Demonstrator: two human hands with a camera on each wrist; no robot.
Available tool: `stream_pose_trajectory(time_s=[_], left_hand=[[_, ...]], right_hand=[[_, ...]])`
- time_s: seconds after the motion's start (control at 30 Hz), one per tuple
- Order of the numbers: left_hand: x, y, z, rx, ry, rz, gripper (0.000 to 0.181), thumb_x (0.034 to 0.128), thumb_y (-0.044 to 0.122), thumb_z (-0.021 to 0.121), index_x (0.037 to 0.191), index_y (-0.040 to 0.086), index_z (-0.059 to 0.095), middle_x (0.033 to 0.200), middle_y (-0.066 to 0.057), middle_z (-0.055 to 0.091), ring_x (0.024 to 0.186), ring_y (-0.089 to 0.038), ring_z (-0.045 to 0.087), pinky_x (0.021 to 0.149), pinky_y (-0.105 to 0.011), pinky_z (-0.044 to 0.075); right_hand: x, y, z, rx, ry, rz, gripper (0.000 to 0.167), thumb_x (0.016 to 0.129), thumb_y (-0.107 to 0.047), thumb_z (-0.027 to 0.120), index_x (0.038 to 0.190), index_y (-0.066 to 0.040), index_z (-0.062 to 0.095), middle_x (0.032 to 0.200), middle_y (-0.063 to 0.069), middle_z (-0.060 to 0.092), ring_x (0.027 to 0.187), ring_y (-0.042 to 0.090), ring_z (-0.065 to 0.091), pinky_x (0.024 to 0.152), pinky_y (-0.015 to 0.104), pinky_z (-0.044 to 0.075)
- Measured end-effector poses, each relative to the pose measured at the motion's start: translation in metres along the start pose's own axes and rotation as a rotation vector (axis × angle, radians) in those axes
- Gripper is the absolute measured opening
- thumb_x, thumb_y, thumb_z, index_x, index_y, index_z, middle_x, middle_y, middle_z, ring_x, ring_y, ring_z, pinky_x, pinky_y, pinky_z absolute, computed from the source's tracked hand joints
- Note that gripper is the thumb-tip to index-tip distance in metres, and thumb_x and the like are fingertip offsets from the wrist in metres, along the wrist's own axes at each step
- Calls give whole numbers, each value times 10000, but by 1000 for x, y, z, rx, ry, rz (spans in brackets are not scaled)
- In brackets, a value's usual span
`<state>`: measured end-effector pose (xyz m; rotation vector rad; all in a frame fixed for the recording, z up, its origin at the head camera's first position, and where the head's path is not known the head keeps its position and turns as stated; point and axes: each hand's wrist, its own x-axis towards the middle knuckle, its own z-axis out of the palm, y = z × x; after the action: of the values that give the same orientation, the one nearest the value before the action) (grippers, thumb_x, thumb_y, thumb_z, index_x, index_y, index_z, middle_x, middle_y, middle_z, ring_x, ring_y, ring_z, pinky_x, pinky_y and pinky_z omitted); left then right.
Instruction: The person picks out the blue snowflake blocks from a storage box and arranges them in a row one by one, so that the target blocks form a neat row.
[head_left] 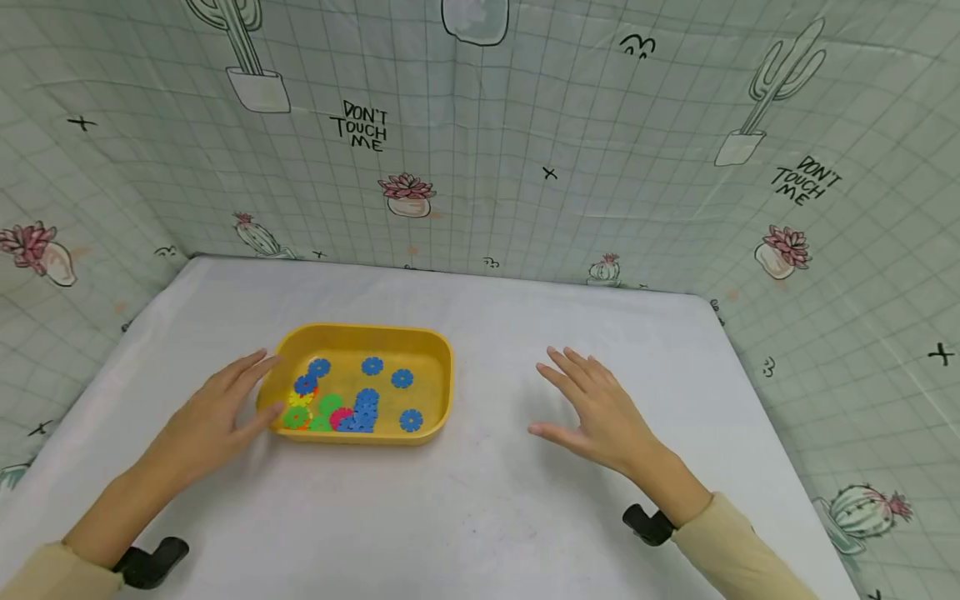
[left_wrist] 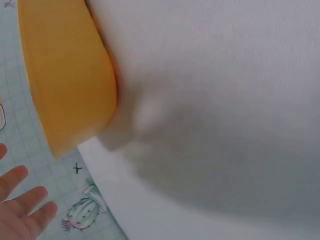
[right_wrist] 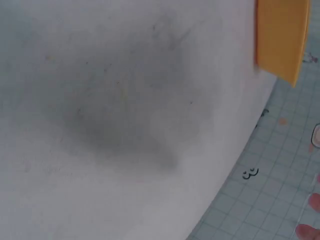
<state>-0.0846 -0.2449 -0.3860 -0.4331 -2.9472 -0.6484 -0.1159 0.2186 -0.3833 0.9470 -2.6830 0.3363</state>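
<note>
A yellow tray point(head_left: 420, 337) stands left of centre on the white table. Inside lie several small notched plastic discs: blue discs point(head_left: 366, 400), green discs point(head_left: 330, 405), a pink disc point(head_left: 341, 417) and yellow discs point(head_left: 302, 398), most gathered toward the left front. My left hand point(head_left: 217, 412) hovers at the tray's left end with fingers extended and holds nothing; whether its fingertips touch the rim I cannot tell. In the left wrist view, the tray's outer wall point(left_wrist: 70, 70) is close by. My right hand point(head_left: 600, 408) is spread above the table, apart from the tray, holding nothing.
The white table point(head_left: 480, 500) ends at a grid-patterned cloth point(head_left: 480, 200) printed with cacti, which rises behind and at both sides. Black wrist bands point(head_left: 649, 525) show at both wrists, next to beige sleeves point(head_left: 735, 542).
</note>
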Motion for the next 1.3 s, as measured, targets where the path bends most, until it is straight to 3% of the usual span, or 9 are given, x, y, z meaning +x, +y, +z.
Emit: stream_pose_trajectory(time_s=[0.17, 0.23, 0.3, 0.4, 0.53, 0.7, 0.9, 1.07, 1.3], left_hand=[[0, -6, 6, -217, 50, -60, 657, 890, 199, 616, 1448, 64, 295, 1398, -268, 353, 1224, -481, 375, 929, -620, 329], [1, -10, 10, -289, 66, -77, 657, 892, 173, 614, 1452, 63, 289, 1404, -269, 359, 1207, -483, 406, 978, -435, 407], [1, -14, 13, -369, 61, -98, 649, 903, 166, 601, 1453, 44, 279, 1425, -263, 348, 1205, -469, 423, 941, -198, 436], [1, -20, 20, -510, 60, -119, 625, 919, 145, 575, 1446, 3, 271, 1430, -277, 335, 1263, -160, 473, 852, 21, 335], [1, -28, 27, -685, 72, -120, 591, 930, 92, 543, 1444, -7, 269, 1424, -220, 382, 1085, 208, 417, 830, -16, 394], [1, -32, 30, -773, 60, -188, 586, 954, 149, 512, 1466, 41, 247, 1431, -89, 414, 1042, 202, 465, 808, -42, 428], [1, -34, 35, -935, 77, -236, 537, 950, 123, 512, 1437, 16, 313, 1159, 247, 506, 984, 130, 553, 754, -89, 480], [2, -36, 38, -990, 95, -299, 517, 938, 133, 539, 1407, -1, 368, 1070, 285, 559, 925, 110, 584, 718, -100, 492], [1, -36, 41, -949, 80, -391, 561, 949, 223, 528, 1416, -21, 335, 1017, 332, 541, 917, 147, 558, 721, -92, 486]], right_hand=[[10, -10, 5, 72, 8, -4, 745, 819, -640, 529, 1361, -132, 471, 1432, 88, 423, 1331, 297, 373, 1081, 478, 284], [13, -14, 6, 109, 9, 2, 747, 806, -633, 557, 1367, -149, 465, 1437, 65, 420, 1327, 281, 382, 1072, 472, 304], [17, -19, 7, 151, 1, 20, 753, 791, -625, 584, 1381, -176, 449, 1450, 24, 404, 1330, 253, 381, 1061, 472, 326], [24, -27, 8, 213, -26, 52, 769, 776, -609, 618, 1404, -213, 416, 1464, -28, 379, 1338, 211, 371, 1038, 479, 359], [34, -37, 12, 289, -47, 89, 778, 770, -575, 649, 1422, -246, 381, 1472, -57, 363, 1341, 170, 361, 1028, 464, 381], [45, -51, 18, 417, -50, 134, 764, 765, -533, 682, 1418, -280, 378, 1459, -96, 374, 1328, 140, 378, 1033, 439, 383], [60, -66, 28, 620, -63, 179, 714, 753, -453, 732, 1378, -277, 433, 1396, -118, 444, 1294, 121, 420, 1040, 416, 380], [75, -77, 37, 813, -128, 177, 639, 779, -379, 731, 1340, -194, 487, 1350, -65, 506, 1236, 137, 478, 1024, 388, 402], [91, -92, 55, 1018, -262, 189, 532, 836, -323, 684, 1306, -139, 517, 1298, -8, 553, 1187, 197, 514, 1019, 350, 405]])
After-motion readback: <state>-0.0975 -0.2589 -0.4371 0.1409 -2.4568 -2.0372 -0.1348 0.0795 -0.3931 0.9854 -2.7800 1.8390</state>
